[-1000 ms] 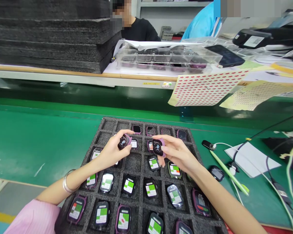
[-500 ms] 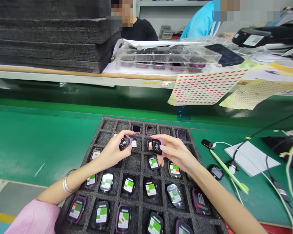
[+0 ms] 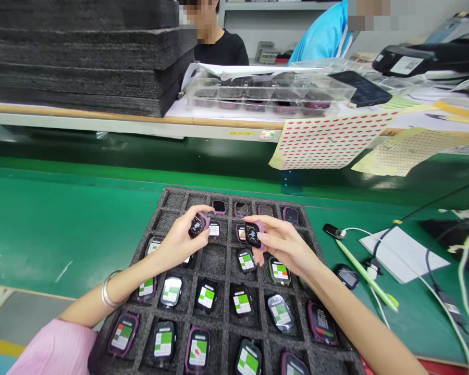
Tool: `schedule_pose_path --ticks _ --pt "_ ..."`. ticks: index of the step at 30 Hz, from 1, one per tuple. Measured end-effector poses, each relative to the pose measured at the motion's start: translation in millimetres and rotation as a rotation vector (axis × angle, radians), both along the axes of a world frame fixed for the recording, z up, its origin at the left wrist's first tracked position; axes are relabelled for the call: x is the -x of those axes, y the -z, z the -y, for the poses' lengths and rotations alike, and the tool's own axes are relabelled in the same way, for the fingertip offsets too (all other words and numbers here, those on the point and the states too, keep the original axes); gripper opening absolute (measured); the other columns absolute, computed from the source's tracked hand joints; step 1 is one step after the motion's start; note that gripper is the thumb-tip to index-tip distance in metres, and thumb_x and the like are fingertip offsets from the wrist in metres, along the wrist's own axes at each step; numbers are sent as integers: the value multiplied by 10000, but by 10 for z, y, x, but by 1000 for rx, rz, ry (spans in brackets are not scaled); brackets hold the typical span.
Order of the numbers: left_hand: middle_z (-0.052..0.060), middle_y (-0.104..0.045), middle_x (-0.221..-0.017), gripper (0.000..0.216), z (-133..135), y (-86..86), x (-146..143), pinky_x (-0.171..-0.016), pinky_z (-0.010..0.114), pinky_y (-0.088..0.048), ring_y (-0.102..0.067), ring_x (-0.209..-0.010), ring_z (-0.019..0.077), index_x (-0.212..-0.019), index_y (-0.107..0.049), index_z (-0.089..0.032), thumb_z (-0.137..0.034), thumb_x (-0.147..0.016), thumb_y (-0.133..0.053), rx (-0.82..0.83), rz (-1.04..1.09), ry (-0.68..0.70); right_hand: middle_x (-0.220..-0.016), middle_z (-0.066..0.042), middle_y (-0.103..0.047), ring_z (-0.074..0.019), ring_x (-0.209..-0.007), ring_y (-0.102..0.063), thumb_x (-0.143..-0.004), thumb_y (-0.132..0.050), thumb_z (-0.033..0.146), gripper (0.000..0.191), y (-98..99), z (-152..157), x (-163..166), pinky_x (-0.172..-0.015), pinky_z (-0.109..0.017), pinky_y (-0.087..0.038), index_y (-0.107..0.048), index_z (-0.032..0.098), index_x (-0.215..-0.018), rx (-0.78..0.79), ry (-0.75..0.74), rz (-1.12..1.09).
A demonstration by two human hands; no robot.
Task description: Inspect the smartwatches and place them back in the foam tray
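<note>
Between the thumb and fingers of my left hand is a purple smartwatch body with its dark screen lit. A second purple smartwatch body, also lit, is gripped by my right hand. Both are held above a black foam tray divided into square pockets. Several watch bodies with green-and-white screens lie in the pockets, such as a black one and a purple one. Along the far row sit watches with dark screens, one of them purple-rimmed. My hands cover some pockets.
Black foam sheets are stacked on the shelf at left, beside clear plastic trays and a phone. Cables, a green pen, a loose watch and white paper lie right. Two people are beyond the shelf.
My left hand has shifted slightly to the left with its watch, whose screen is turned a little differently. My right hand and its watch have barely moved.
</note>
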State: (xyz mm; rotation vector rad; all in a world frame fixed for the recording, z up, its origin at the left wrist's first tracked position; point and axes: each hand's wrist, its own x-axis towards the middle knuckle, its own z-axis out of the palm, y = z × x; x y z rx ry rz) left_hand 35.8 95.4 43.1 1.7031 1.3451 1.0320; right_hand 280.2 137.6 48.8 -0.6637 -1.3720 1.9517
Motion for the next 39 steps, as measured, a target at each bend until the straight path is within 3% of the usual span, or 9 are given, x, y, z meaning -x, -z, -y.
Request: schedule_pose_path --ticks 6,10,14,20,29,39 --pt "-22 -553 -864 407 10 18 9 -494 185 -356 -439 -530 59 -1222 -470 -223 -174 -821 -527 45 18 11 -960 -98 -700 -136 -540 -653 -862 -634 176 325 2 6 -13 -504 -254 -550 -617 169 -1187 8 -5 19" --pt "-1 -560 -885 508 -4 11 -8 -493 209 -426 -494 -510 68 -1305 -395 -220 -240 -825 -562 192 172 27 -1017 -135 -690 -175 -604 -686 -891 -594 211 395 -7 -1 -15 -546 -278 -553 -534 161 -1278 34 -36 10" --pt "13 -572 -872 661 -32 -9 -46 -635 278 -518 -585 -616 118 -1323 -369 -167 -206 -730 -657 332 462 111 -1129 -173 -648 -247 -748 -712 -892 -576 231 452 -14 -2 13 -585 -311 -555 -459 164 -1324 79 -47 26" --pt "91 -636 -1037 505 -40 28 -90 -805 383 -539 -617 -971 234 -1230 -483 -180 -134 -740 -596 446 765 166 -1160 -163 -629 -213 -639 -703 -862 -562 207 349 25 41 78 -499 -286 -535 -518 170 -1206 69 66 97" --pt "87 -639 -1026 403 -19 90 -102 -761 394 -573 -632 -962 235 -1219 -522 -195 -195 -817 -545 384 704 186 -1126 -149 -661 -227 -655 -712 -828 -604 204 506 21 83 89 -488 -287 -547 -479 178 -1317 56 128 122" --pt "85 -624 -1025 381 -17 103 -105 -750 378 -587 -623 -958 220 -1202 -510 -188 -187 -822 -535 362 679 215 -1089 -149 -678 -222 -631 -710 -861 -622 253 498 67 111 76 -461 -286 -552 -481 181 -1333 -4 119 114"
